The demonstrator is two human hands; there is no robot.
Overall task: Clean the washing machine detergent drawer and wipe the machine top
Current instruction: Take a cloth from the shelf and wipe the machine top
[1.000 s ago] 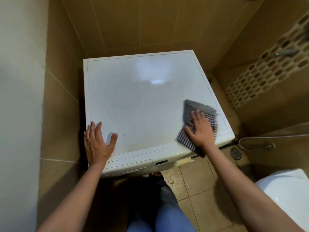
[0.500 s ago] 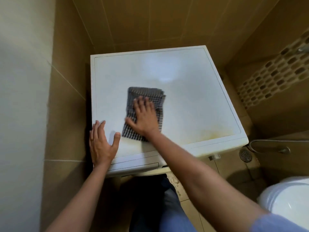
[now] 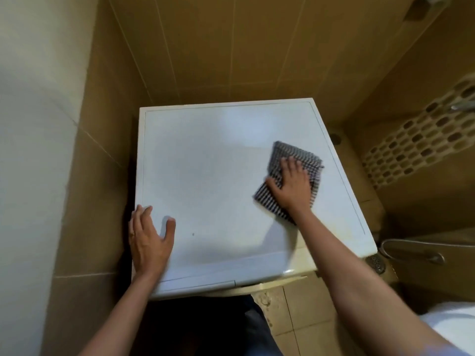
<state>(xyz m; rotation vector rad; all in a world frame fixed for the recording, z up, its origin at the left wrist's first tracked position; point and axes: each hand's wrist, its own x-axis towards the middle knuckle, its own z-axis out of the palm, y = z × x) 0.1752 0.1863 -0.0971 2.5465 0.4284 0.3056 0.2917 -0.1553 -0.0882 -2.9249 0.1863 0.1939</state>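
**Inspector:** Head view; machine top (image 3: 205, 163) centre frame; right hand (image 3: 291, 187) flat, fingers spread, pressing the checked cloth (image 3: 290, 151) right of centre; half a second ago it lay left of centre.

**Clerk:** And the other?

**Inspector:** Left hand (image 3: 150, 240) flat and relaxed, braced at the lower-left corner, unmoved; wiping passes under way; yellowish stain (image 3: 344, 227) lower right likely outstanding.

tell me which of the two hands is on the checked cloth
The right hand, pressing flat on the checked cloth; the left hand rests on the bare machine top at its front left corner.
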